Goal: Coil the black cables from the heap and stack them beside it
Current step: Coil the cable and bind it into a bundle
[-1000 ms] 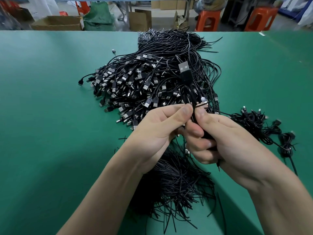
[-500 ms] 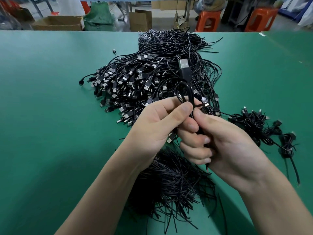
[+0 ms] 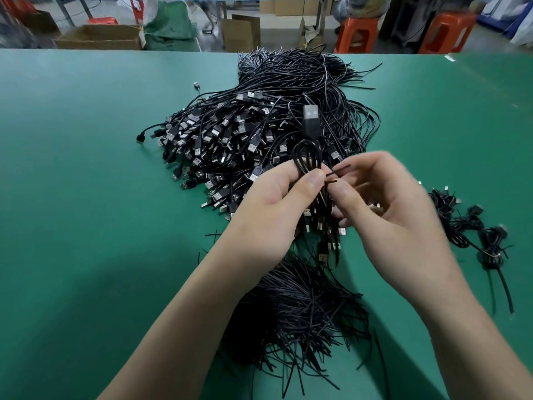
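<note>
A big heap of black USB cables point(image 3: 259, 134) lies on the green table point(image 3: 86, 197) in front of me. My left hand point(image 3: 274, 209) pinches a coiled black cable point(image 3: 308, 160) above the heap's near edge, its USB plug point(image 3: 311, 118) pointing up. My right hand point(image 3: 386, 203) is just right of the coil, and its fingertips pinch a thin black twist tie point(image 3: 336, 174) at the coil's waist. Finished coiled cables point(image 3: 461, 223) lie to the right of the heap.
A pile of loose black twist ties point(image 3: 300, 316) lies between my forearms near the table's front. Beyond the table's far edge stand orange stools point(image 3: 356, 34), cardboard boxes point(image 3: 98, 37) and a green bag point(image 3: 170, 30).
My right hand has let go of the coil's lower part and moved right, now working a twist tie at the coil. My left hand keeps the coil, which now shows open loops.
</note>
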A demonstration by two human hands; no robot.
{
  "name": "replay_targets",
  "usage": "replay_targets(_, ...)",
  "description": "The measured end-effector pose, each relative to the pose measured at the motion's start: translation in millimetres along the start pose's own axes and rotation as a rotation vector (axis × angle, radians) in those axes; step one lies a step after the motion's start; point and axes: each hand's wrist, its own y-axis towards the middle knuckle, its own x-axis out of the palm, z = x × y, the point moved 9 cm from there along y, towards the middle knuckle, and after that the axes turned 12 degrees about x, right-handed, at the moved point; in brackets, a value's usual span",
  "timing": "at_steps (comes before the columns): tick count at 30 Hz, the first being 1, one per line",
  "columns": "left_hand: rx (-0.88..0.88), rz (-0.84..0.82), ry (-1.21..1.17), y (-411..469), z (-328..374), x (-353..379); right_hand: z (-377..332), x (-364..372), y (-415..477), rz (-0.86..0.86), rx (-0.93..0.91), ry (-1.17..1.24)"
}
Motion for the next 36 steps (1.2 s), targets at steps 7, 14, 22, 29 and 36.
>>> replay_targets(7,-0.188,-0.092,-0.036,-7,-13,11,-36,-13,-15,0.102,-0.487,-0.299)
replay_targets(14,-0.295,-0.124,-0.029,-12,-20,12,-31,-14,-12,0.094,-0.42,-0.297)
replay_targets(22,-0.045,-0.063,0.077,-3,-11,6,-3,-12,0,0.096,-0.097,0.12)
replay_targets(29,0.484,0.094,0.703,-9,33,2,41,8,1,0.013,0.37,0.732)
replay_targets(36,0.277,0.035,0.234,-3,19,-1,37,6,0,0.051,0.341,0.691)
